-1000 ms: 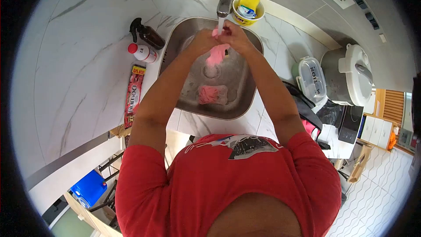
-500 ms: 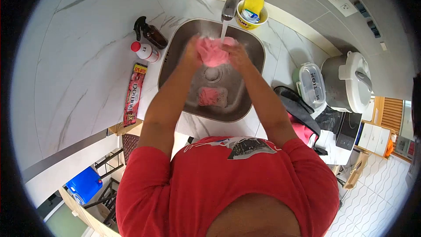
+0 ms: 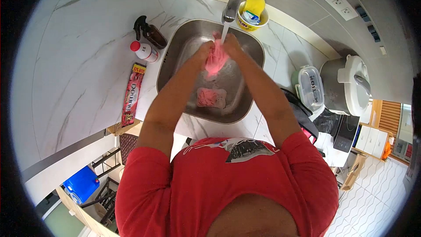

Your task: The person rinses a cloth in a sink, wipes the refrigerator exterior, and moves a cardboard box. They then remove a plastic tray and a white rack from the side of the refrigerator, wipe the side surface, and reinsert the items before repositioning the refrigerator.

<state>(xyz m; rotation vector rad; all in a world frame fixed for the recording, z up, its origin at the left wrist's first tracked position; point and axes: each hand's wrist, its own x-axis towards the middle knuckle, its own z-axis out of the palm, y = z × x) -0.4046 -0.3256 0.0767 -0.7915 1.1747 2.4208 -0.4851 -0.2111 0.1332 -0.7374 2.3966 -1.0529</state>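
Note:
A wet pink cloth (image 3: 215, 61) hangs bunched between my two hands, over the metal sink (image 3: 180, 55). My left hand (image 3: 205, 51) is closed on its left side, and my right hand (image 3: 230, 45) grips the upper right part. Water runs from the faucet (image 3: 233, 3) onto the cloth and my right hand. Lower in the basin lies a clear container (image 3: 221, 99) with a second pink cloth piece (image 3: 208, 97) in it. Part of the drain is hidden behind the hanging cloth.
Left of the sink are a brown spray bottle (image 3: 153, 35), a white bottle with red cap (image 3: 146, 52) and a Downy packet (image 3: 133, 94). A yellow tub (image 3: 247, 26) stands beside the faucet. At the right are a lidded container (image 3: 310, 87), a dark bag (image 3: 302, 114) and a cooker (image 3: 340, 81).
My hands have come closer together. The cloth, spread sideways before, is now gathered into a narrow bunch hanging lower toward the drain.

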